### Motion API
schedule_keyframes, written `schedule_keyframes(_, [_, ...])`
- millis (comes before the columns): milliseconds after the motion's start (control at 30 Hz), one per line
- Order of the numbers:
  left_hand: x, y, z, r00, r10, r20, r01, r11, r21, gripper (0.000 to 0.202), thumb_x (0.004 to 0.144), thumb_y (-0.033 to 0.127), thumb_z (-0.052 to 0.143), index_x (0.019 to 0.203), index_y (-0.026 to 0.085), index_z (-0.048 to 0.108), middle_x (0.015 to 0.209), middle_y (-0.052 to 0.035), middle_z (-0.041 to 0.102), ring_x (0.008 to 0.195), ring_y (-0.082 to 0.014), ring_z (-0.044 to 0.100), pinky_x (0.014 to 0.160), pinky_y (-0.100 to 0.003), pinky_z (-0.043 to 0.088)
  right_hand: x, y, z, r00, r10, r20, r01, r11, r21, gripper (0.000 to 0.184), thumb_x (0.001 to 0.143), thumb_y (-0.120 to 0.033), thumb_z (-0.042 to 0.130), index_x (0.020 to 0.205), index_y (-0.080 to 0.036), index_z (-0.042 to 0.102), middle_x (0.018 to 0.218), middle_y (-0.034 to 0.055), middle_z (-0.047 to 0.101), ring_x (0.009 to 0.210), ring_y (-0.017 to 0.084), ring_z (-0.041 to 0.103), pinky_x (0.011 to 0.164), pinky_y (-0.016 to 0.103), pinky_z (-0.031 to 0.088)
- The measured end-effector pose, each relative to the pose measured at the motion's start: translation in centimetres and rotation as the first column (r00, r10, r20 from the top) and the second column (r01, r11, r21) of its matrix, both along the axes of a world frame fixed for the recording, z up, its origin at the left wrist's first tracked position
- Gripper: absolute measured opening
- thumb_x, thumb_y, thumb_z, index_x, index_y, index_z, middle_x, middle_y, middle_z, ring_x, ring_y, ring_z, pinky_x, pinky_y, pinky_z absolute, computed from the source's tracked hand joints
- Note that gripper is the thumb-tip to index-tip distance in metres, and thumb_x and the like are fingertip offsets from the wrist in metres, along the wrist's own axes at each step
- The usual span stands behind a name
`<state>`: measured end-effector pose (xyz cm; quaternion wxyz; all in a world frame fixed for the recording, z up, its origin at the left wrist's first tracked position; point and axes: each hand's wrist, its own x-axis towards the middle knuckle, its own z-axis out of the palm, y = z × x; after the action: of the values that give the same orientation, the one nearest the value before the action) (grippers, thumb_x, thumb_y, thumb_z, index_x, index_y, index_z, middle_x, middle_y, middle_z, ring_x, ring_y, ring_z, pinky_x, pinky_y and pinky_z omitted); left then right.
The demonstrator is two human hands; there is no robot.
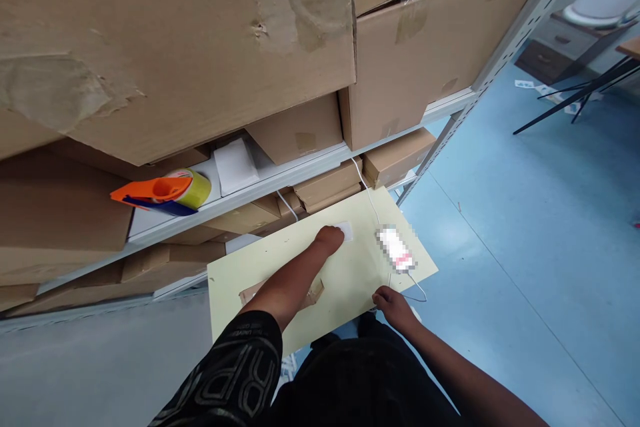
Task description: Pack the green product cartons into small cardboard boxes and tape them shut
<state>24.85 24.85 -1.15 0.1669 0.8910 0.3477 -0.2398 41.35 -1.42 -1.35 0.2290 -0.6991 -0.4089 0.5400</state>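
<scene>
My left hand (330,239) is closed and rests on a pale yellow board (293,250), at the edge of a small flat white piece (346,231). Whether the fingers grip that piece or just press beside it, I cannot tell. My right hand (393,305) is closed at the board's near edge, close to a thin white cable (419,287); what lies in its fingers is hidden. Between the hands and farther right, a pixelated white device (395,249) lies on the board, with cable at both ends. A strip of brown tape (313,293) sits partly under my left forearm.
Metal shelving (280,180) full of cardboard boxes (175,33) rises beyond the board. On a shelf are an orange tape dispenser (155,190) with a yellow tape roll (200,188) and a white box (235,167). A slotted upright (525,20) stands right; blue floor (500,227) lies beyond.
</scene>
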Motion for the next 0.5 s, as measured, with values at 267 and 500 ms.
schedule_keyframes(267, [-0.6, -0.1, 2.6, 0.998, 0.064, -0.027, -0.062, 0.995, 0.08, 0.029, 0.087, 0.009, 0.055, 0.114, 0.015, 0.064, 0.114, -0.0181, 0.069, 0.105, -0.0286, 0.067, 0.086, -0.039, 0.052, -0.9, 1.1, -0.2, 0.999, 0.053, 0.004, -0.053, 0.999, -0.01, 0.023, 0.09, -0.039, 0.05, 0.081, -0.022, 0.064, 0.077, 0.0019, 0.069, 0.074, 0.018, 0.063, 0.065, 0.026, 0.039])
schedule_keyframes(500, [-2.2, -0.8, 3.9, 0.986, 0.165, 0.036, -0.169, 0.973, 0.159, 0.033, 0.089, 0.008, 0.051, 0.12, 0.015, 0.061, 0.109, -0.0182, 0.068, 0.105, -0.0296, 0.064, 0.09, -0.043, 0.048, -2.1, 5.1, 1.6, 0.987, 0.12, 0.106, -0.126, 0.991, 0.051, 0.02, 0.091, -0.037, 0.054, 0.083, -0.022, 0.065, 0.078, 0.0023, 0.068, 0.073, 0.019, 0.062, 0.063, 0.028, 0.036])
